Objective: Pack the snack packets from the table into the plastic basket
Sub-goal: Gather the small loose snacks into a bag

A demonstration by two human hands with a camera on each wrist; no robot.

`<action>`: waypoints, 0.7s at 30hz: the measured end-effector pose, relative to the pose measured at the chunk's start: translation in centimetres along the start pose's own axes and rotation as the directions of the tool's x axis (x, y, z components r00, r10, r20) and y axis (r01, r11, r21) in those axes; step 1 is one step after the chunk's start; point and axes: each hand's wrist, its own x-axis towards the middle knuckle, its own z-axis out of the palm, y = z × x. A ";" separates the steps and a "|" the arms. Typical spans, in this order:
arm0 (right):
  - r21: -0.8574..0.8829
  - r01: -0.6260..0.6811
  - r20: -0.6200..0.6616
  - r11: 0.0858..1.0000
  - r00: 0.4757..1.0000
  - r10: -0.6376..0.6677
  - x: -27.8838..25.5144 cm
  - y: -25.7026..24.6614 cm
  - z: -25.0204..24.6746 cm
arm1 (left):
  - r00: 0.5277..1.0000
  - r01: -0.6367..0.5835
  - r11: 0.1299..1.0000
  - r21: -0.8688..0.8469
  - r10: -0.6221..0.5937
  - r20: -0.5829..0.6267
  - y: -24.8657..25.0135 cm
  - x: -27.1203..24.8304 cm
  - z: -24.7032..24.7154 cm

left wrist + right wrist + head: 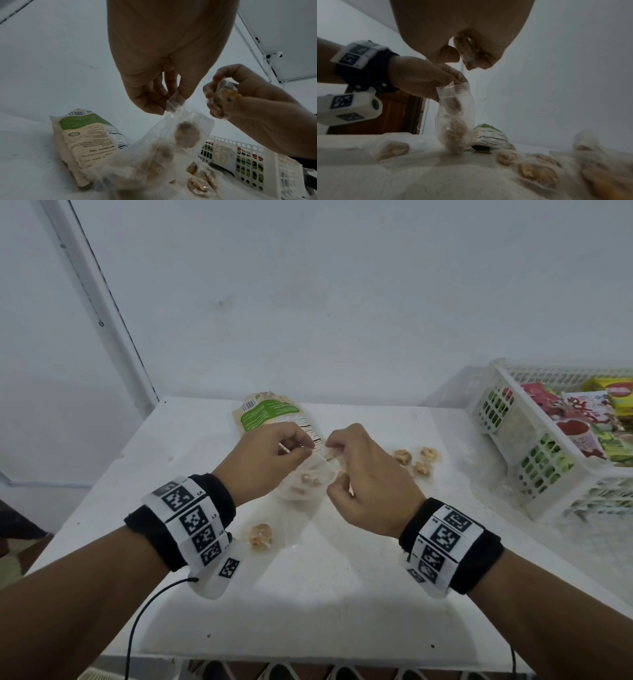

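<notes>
Both raised over mid-table, wrists near each other. Left hand (270,453): pinches the rim of a clear bag (173,143) between thumb and fingertips, holding it upright, its bottom brushing the table (308,594). Right hand (366,474): curled round a small wrapped snack (224,92), poised just above the bag mouth, knuckles up, wrist bent down.

Progress, as a judgement: partly done. Basket (503,460) at the right edge already loaded with several coloured packets. Left on the table: a green-labelled packet (270,412) lying flat just behind the hands, a few loose wrapped snacks (416,460) to the right, one more (261,537) near the left wrist. Bag holds several snacks already; likely being filled before going to the basket.
</notes>
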 end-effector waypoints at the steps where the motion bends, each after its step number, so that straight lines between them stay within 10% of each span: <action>1: 0.062 0.016 -0.018 0.998 1.000 -0.015 0.0 0.0 0.2 | 1.000 0.002 1.000 0.003 -0.002 -0.004 -0.1 0.0 0.0; 8: 0.224 -0.075 0.098 0.972 0.994 0.054 -0.7 -0.2 1.1 | 0.999 0.000 1.000 0.011 0.000 -0.034 -0.4 0.1 -0.3; 13: -0.101 0.180 -0.046 0.978 0.982 -0.185 -0.3 0.0 1.5 | 1.000 0.010 0.999 -0.035 -0.010 -0.027 -0.8 0.4 -0.6; 21: -0.173 0.048 -0.050 0.984 0.997 -0.058 0.6 -0.4 1.7 | 0.998 -0.002 0.994 -0.106 0.007 0.055 -1.2 0.8 -1.0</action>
